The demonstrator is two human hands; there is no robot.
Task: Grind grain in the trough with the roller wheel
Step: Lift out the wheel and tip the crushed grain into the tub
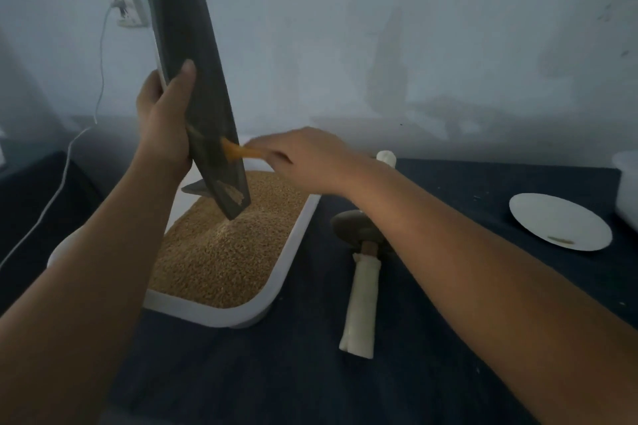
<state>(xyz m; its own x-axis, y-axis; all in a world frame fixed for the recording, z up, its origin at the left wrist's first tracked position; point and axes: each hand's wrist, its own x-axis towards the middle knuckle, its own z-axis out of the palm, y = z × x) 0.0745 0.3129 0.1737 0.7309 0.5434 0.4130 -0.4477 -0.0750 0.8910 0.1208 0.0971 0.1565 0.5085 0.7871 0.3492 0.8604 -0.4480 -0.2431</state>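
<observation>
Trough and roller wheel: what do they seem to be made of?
The trough looks dark grey, matte and rigid, perhaps cast metal or stone; unclear which. The roller wheel has a dull grey disc of similar look, and its handles seem wrapped in white cloth or tape.

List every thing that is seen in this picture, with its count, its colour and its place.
trough: 1, dark grey, held steeply tilted over the tray
brush: 1, orange, against the trough's inside
tray: 1, white, on the cloth
grain: one heap, golden brown, fills the tray
roller wheel: 1, grey with white-wrapped handles, lying right of the tray
plate: 1, white, far right on the cloth
cloth: 1, dark blue, under everything
socket: 1, white with cable, wall upper left
left hand: 1, fingers grip the trough
right hand: 1, holds the brush
</observation>
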